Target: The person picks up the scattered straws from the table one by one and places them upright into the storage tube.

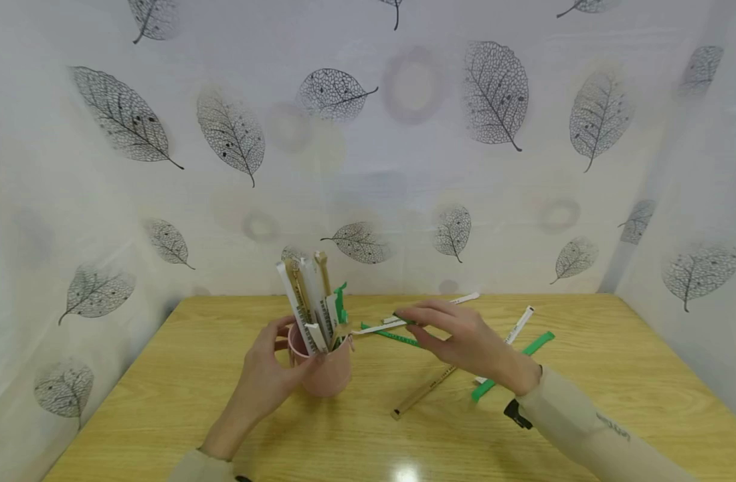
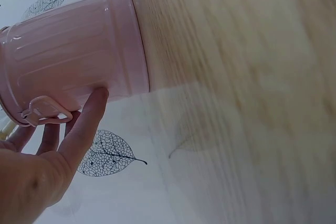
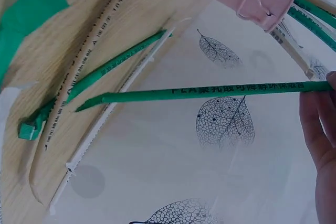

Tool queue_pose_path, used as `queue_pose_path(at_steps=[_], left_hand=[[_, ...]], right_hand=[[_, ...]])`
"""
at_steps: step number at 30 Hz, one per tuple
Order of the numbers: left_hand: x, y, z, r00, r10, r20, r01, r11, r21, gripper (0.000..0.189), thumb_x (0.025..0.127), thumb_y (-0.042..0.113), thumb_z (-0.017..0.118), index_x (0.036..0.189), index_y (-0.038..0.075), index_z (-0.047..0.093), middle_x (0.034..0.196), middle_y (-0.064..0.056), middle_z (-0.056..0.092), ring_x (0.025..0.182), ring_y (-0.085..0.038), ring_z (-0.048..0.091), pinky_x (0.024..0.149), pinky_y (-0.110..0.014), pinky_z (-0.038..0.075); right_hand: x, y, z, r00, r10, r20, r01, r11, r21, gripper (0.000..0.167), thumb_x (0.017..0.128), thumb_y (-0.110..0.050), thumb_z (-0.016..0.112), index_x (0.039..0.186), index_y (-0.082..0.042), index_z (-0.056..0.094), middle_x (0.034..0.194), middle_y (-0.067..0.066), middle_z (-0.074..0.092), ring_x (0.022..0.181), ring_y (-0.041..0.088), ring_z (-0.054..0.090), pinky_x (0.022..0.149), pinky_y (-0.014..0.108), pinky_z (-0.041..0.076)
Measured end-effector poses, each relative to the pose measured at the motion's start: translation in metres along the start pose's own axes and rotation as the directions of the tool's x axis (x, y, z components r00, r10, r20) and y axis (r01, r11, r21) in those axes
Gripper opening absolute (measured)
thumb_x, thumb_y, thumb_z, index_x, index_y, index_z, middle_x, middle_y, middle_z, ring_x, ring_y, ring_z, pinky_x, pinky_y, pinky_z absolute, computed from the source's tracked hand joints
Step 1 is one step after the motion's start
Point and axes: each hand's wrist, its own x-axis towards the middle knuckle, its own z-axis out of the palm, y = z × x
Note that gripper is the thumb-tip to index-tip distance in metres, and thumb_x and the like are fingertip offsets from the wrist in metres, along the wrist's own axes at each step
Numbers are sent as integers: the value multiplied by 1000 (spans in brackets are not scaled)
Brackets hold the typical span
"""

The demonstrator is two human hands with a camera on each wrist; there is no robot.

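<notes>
With fingers of the right hand point(image 1: 458, 335), pinching 1 green straw point(image 3: 210, 89) right of the bucket; in the head view, mostly lost behind that hand. With fingers of the left hand point(image 1: 271, 365), gripping the pink bucket point(image 1: 326, 380), upright at left on the table point(image 1: 163, 375). Inside, wrapped straws point(image 1: 308, 301), lower ends concealed. At right, partly blocked by hand and forearm: brown straw point(image 1: 425, 391), white straw point(image 1: 520, 325), another green straw point(image 1: 538, 344).

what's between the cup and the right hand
In the head view, a green straw and at least one white straw show between the cup and the right hand.
</notes>
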Motion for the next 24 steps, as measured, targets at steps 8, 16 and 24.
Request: queue_pose_path(at_steps=[8,16,24], left_hand=[[0,-2,0,1000,7,-1,-7,1000,0,73,83,36,85,142,8,51,131,-14,61,111,-30,63,88,-50,57],[0,-2,1,1000,-13,9,13,1000,-3,74,84,39,85,143,11,50,132,-12,61,113,-29,62,88,-49,57],[0,-3,1,1000,-11,6,11,1000,-1,74,84,38,85,143,11,50,129,-13,61,114,-31,62,87,-48,58]], right_hand=[[14,9,-5,990,128,-57,-120,986,119,36,90,5,73,125,6,65,103,13,72,89,22,72,75,18,61],[27,19,-4,964,231,-133,-207,963,172,48,79,18,75,125,6,65,97,14,71,87,26,72,74,22,62],[47,31,-3,945,266,-188,-224,950,218,46,79,19,75,123,7,66,95,17,72,84,22,72,70,23,62]])
